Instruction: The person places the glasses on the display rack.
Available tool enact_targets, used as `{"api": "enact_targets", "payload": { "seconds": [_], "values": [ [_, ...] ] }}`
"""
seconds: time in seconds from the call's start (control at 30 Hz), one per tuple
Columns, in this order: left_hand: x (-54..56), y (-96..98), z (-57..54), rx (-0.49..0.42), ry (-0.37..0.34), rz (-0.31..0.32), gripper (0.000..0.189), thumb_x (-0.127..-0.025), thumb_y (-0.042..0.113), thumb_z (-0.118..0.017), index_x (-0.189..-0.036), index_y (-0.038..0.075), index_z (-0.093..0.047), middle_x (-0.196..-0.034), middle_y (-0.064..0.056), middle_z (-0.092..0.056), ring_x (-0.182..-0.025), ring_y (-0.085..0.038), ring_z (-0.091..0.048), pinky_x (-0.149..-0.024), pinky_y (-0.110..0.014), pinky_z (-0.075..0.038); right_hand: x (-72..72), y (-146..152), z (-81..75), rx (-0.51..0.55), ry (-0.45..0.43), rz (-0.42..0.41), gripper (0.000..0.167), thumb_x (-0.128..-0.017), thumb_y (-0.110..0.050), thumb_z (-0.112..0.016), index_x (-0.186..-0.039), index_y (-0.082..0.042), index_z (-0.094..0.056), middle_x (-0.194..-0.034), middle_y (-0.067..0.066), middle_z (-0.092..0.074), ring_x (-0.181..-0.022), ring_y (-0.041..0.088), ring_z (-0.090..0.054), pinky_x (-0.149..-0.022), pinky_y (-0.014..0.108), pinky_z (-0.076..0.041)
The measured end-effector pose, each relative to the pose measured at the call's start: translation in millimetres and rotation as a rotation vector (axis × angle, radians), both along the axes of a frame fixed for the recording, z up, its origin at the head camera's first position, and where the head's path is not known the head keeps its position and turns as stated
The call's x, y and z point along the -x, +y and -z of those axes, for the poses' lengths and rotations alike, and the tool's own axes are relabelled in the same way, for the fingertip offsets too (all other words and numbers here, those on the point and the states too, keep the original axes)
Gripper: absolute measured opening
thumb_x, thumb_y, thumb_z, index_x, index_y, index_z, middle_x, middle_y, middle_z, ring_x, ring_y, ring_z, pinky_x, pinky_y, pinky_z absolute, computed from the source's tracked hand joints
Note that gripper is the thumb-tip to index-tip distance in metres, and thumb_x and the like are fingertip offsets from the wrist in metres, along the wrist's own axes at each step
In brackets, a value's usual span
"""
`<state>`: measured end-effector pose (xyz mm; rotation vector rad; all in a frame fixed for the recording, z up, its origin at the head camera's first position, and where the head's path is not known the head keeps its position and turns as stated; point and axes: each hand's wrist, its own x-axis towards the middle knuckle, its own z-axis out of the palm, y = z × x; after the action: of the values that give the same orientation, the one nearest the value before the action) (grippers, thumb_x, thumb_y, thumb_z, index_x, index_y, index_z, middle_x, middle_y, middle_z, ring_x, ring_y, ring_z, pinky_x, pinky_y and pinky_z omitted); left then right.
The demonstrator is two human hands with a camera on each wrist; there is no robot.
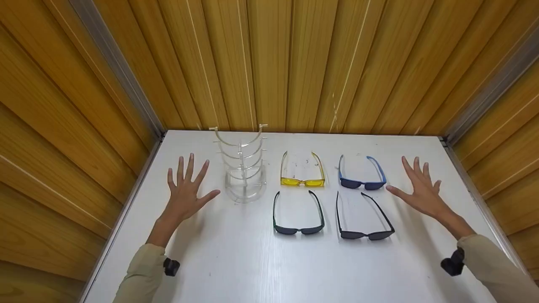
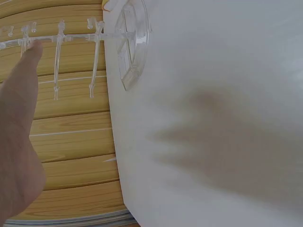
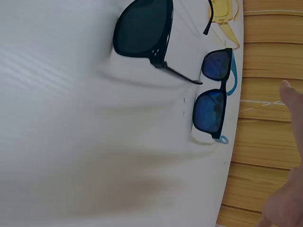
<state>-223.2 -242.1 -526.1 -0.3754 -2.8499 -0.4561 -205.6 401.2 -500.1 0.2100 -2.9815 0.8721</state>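
My left hand (image 1: 185, 195) hovers over the table with its fingers spread, just left of a clear plastic glasses rack (image 1: 242, 168). In the left wrist view the thumb overlaps the rack's upper arms. My right hand (image 1: 423, 195), also spread and holding nothing, is to the right of the blue-framed sunglasses (image 1: 363, 184); its thumb points toward their lens. Yellow glasses (image 1: 302, 182) lie unfolded between the rack and the blue pair. Nearer to me are dark sunglasses with greenish temples (image 1: 299, 230) and black sunglasses (image 1: 366, 235), both with temples pointing away.
All of this is on a white tabletop (image 1: 236, 261). Wood-patterned panels (image 1: 269, 63) close off the back and both sides, with metal posts at the corners. A small black device (image 1: 171, 267) is worn at each sleeve cuff.
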Motion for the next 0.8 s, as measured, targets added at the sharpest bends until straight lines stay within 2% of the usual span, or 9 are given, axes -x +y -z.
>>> {"api": "enact_targets", "payload": {
  "seconds": [0.13,0.27,0.4,0.47,0.53,0.63,0.73,0.8],
  "values": [
    [-4.8,8.2,-2.7,-0.118,-0.079,0.015,0.092,-0.092,0.058,-0.064,-0.164,0.023,-0.019,-0.173,-0.015,-0.005,-0.158,-0.043,0.002,-0.121,-0.072,0.002,-5.5,-11,-5.5,0.139,-0.098,0.013,0.099,-0.098,-0.042,-0.065,-0.165,-0.019,0.005,-0.167,0.026,0.016,-0.150,0.059,0.014,-0.104,0.091,0.003],
    [-10.4,18.8,-5.6,-0.269,-0.120,0.054,0.089,-0.093,0.051,-0.066,-0.164,0.021,-0.022,-0.171,-0.016,-0.017,-0.157,-0.042,-0.009,-0.120,-0.071,-0.005,-10.0,-27,-12.0,0.290,-0.192,0.031,0.095,-0.102,-0.039,-0.062,-0.164,-0.023,0.008,-0.170,0.023,0.009,-0.152,0.057,-0.001,-0.114,0.083,-0.013],
    [-16.4,30.9,-6.5,-0.433,-0.203,0.075,0.084,-0.095,0.046,-0.067,-0.164,0.025,-0.023,-0.170,-0.010,-0.025,-0.157,-0.040,-0.012,-0.120,-0.069,-0.004,-15.3,-48,-12.4,0.505,-0.271,0.011,0.086,-0.105,-0.033,-0.057,-0.166,-0.016,0.001,-0.169,0.027,-0.011,-0.151,0.047,-0.029,-0.119,0.063,-0.034],
    [-21.2,36.4,-3.6,-0.497,-0.254,0.075,0.082,-0.096,0.045,-0.066,-0.164,0.027,-0.024,-0.169,-0.008,-0.028,-0.157,-0.039,-0.014,-0.122,-0.071,-0.005,-18.8,-59,-8.4,0.603,-0.314,-0.007,0.081,-0.106,-0.030,-0.056,-0.165,-0.010,-0.005,-0.165,0.031,-0.023,-0.144,0.035,-0.048,-0.114,0.050,-0.047],
    [-27.2,41.8,1.4,-0.559,-0.297,0.078,0.080,-0.096,0.044,-0.067,-0.163,0.028,-0.027,-0.166,-0.007,-0.035,-0.155,-0.038,-0.021,-0.122,-0.072,-0.010,-22.2,-70,-3.5,0.670,-0.365,-0.029,0.077,-0.106,-0.028,-0.056,-0.164,-0.007,-0.010,-0.161,0.033,-0.031,-0.133,0.023,-0.060,-0.107,0.038,-0.054],
    [-34.6,50.4,11.9,-0.638,-0.328,0.116,0.075,-0.097,0.039,-0.068,-0.161,0.024,-0.032,-0.158,-0.011,-0.047,-0.148,-0.038,-0.038,-0.119,-0.070,-0.027,-26.5,-85,2.6,0.707,-0.440,-0.060,0.074,-0.107,-0.027,-0.056,-0.163,-0.004,-0.014,-0.159,0.034,-0.034,-0.130,0.022,-0.063,-0.104,0.034,-0.056],
    [-38.4,60.1,23.8,-0.653,-0.330,0.173,0.071,-0.098,0.034,-0.069,-0.159,0.018,-0.037,-0.149,-0.016,-0.057,-0.137,-0.037,-0.051,-0.113,-0.062,-0.040,-28.9,-98,5.2,0.717,-0.499,-0.077,0.072,-0.107,-0.027,-0.055,-0.162,-0.003,-0.017,-0.159,0.033,-0.034,-0.137,0.035,-0.056,-0.107,0.038,-0.055],
    [-39.5,66.9,31.2,-0.643,-0.329,0.208,0.068,-0.099,0.031,-0.068,-0.158,0.015,-0.039,-0.146,-0.019,-0.059,-0.133,-0.037,-0.054,-0.109,-0.060,-0.044,-29.3,-105,6.0,0.735,-0.529,-0.086,0.070,-0.107,-0.026,-0.054,-0.162,-0.002,-0.018,-0.159,0.033,-0.034,-0.140,0.040,-0.051,-0.109,0.040,-0.053]
  ]
}}
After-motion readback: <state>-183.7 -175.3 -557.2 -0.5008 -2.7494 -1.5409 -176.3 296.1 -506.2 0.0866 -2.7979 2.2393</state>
